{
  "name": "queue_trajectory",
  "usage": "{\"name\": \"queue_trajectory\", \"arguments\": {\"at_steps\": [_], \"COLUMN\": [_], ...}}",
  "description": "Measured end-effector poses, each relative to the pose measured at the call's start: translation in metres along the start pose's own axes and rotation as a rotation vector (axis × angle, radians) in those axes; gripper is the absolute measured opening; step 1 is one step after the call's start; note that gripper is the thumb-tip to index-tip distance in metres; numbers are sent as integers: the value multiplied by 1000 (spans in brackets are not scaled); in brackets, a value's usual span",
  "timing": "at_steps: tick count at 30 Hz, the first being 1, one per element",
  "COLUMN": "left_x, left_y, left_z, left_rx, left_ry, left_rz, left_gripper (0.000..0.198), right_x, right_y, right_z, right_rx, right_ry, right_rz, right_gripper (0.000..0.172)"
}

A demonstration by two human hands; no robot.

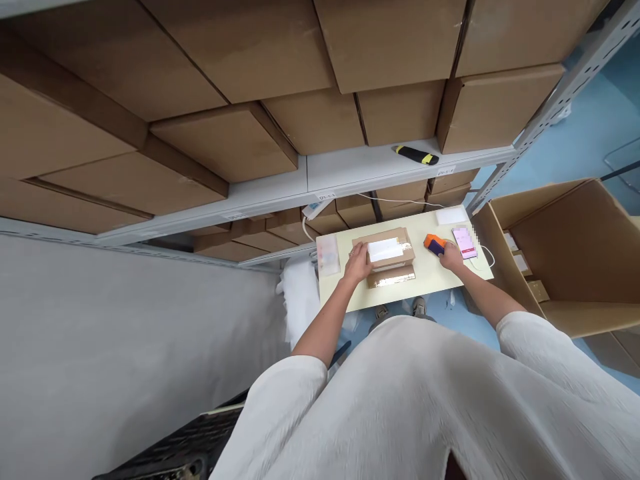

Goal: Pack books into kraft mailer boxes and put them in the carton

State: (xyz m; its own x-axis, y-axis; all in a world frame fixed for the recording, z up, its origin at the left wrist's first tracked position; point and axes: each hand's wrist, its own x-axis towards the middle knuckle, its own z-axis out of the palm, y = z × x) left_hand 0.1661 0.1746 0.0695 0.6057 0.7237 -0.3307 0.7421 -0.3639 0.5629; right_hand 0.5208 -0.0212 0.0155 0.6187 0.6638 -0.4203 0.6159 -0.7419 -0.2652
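A small cardboard box (409, 256) with a white label (383, 250) and shiny clear tape lies on the pale yellow table (345, 297). My left hand (358, 262) grips its left end, fingers on the top. Along the near side a taped flap or strip of cardboard (393, 277) shows; whether it is joined to the box I cannot tell. My right hand (452, 257) is closed around an orange and dark purple handheld tool (435, 243), its kind unclear, just right of the box. Beside that hand lies a phone (465, 243) with a pink screen.
Shelving (345, 175) full of cardboard boxes rises beyond the table; a black and yellow utility knife (417, 155) lies on it. On the right stands a large open carton (590, 253). White wrapping material (301, 293) hangs left of the table. A white cable (489, 253) runs near the phone.
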Motion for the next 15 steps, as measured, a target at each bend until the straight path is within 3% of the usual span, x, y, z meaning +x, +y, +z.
{"name": "queue_trajectory", "arguments": {"at_steps": [7, 12, 15], "left_x": [-2, -8, -13], "left_y": [-1, -5, -7], "left_z": [3, 6, 6], "left_rx": [60, 73, 89], "left_ry": [0, -15, -37], "left_rz": [14, 39, 68], "left_gripper": [88, 83, 77], "right_x": [-9, -18, -28], "right_y": [-3, -3, -9], "right_z": [29, 29, 19], "right_rx": [-146, -108, -66], "right_ry": [28, 11, 97], "right_rz": [12, 8, -48], "right_gripper": [52, 53, 50]}}
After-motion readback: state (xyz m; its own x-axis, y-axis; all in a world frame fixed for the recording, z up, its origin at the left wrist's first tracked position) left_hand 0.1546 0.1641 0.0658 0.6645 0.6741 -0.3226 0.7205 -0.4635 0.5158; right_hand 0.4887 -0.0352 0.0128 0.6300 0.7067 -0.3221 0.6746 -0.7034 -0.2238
